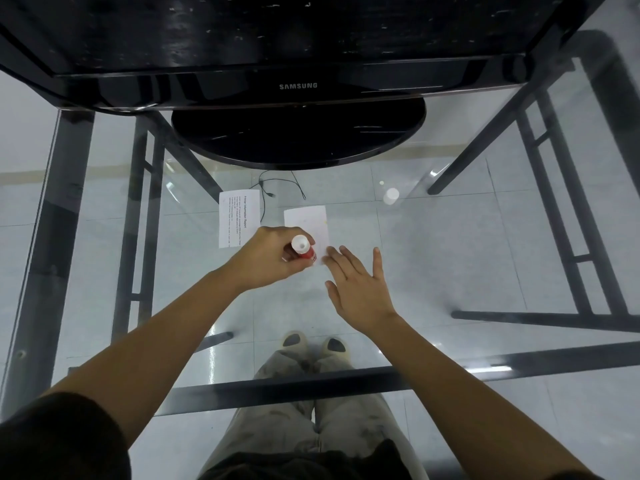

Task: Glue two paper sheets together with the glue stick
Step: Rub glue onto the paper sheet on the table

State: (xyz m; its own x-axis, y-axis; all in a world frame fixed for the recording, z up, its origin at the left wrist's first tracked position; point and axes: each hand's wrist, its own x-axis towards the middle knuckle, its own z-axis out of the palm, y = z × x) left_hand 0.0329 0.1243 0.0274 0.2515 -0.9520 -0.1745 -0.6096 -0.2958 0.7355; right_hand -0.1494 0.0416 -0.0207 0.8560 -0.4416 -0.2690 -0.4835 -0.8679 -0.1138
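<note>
The left hand [268, 254] grips the red glue stick [303, 250] upright at the near-left corner of the blank paper sheet [306, 223] on the glass worktop [450, 237]. The right hand [360, 285] lies open, fingertips pressing that sheet's near edge. A printed sheet [235, 216] lies just to the left.

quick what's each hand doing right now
Left hand: closed around the glue stick.
Right hand: open and flat, fingertips on the blank paper sheet.
</note>
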